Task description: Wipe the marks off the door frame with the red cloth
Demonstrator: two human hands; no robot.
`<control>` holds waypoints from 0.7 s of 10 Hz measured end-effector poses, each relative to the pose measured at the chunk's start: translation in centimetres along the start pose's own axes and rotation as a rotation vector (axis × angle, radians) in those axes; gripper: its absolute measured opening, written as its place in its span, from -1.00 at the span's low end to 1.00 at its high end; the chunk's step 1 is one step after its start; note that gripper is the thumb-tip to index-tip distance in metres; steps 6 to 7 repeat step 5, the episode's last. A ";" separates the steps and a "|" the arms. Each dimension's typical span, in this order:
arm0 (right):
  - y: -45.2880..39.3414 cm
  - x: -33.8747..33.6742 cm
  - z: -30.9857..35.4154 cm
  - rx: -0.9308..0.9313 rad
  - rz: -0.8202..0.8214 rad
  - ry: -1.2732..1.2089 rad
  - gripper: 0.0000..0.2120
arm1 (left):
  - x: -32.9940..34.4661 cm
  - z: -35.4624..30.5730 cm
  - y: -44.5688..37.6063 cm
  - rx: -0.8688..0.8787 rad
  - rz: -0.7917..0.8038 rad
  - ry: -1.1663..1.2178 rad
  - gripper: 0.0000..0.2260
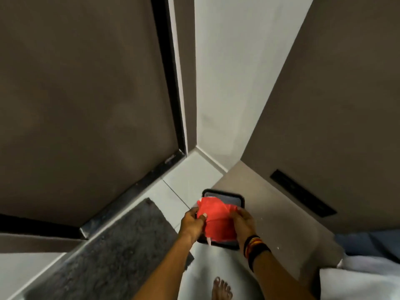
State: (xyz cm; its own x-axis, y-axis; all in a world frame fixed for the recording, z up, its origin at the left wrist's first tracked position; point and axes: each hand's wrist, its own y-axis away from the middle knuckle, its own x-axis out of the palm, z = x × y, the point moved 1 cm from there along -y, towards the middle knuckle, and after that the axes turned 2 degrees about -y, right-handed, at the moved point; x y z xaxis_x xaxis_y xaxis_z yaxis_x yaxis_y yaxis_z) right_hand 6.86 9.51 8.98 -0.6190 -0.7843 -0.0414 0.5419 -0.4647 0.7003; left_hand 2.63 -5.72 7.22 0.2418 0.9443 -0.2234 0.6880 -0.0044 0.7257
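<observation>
A red cloth (217, 219) is stretched between both my hands, low in the middle of the view. My left hand (193, 221) pinches its left edge and my right hand (243, 221) grips its right edge. The cloth hangs over a black square bin (238, 199) on the floor. The door frame (171, 79) is a dark vertical strip with a pale edge, running up beside the brown door (82, 100), well above and to the left of my hands. Marks on it are too faint to make out.
A grey doormat (121, 243) lies on the white tiled floor (190, 176) in front of the door's dark threshold (134, 187). A brown cabinet side (329, 126) with a black slot stands to the right. My bare foot (221, 287) shows at the bottom.
</observation>
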 end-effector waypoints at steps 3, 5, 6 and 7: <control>-10.2 -1.8 -6.0 0.054 -0.162 0.023 -0.70 | 5.7 4.7 -9.4 -0.016 0.177 -0.009 -0.65; -11.9 -1.9 -7.9 0.077 -0.109 0.138 -0.66 | 4.9 7.6 -10.8 0.034 0.013 -0.187 -0.60; -11.9 -1.9 -7.9 0.077 -0.109 0.138 -0.66 | 4.9 7.6 -10.8 0.034 0.013 -0.187 -0.60; -11.9 -1.9 -7.9 0.077 -0.109 0.138 -0.66 | 4.9 7.6 -10.8 0.034 0.013 -0.187 -0.60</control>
